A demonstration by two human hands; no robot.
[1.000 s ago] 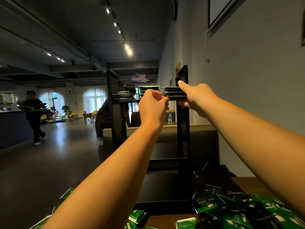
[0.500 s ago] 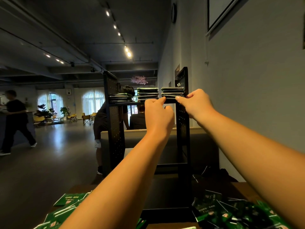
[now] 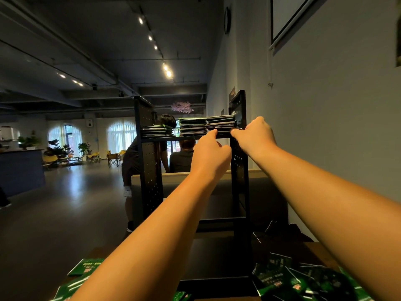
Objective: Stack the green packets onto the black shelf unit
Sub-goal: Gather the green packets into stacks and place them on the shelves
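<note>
The black shelf unit (image 3: 149, 170) with perforated sides stands on the table in front of me. Its top shelf bears three stacks of green packets: a low left stack (image 3: 155, 130), a taller middle stack (image 3: 192, 126) and a right stack (image 3: 221, 123). My left hand (image 3: 210, 157) and my right hand (image 3: 253, 135) are raised to the shelf's front edge. Their loosely bent fingertips touch the bottom front of the right stack and grip nothing. Loose green packets lie on the table at the lower right (image 3: 303, 281) and lower left (image 3: 84, 268).
The grey wall (image 3: 325, 127) runs close along the right of the shelf unit. Two people (image 3: 182, 157) are behind the unit beside a low partition. The lower shelves of the unit are dark and bare where visible. An open floor stretches to the left.
Both hands let go of the right stack, which stays on the top shelf, and sank to its front lower edge. A person walking at the far left has left the view.
</note>
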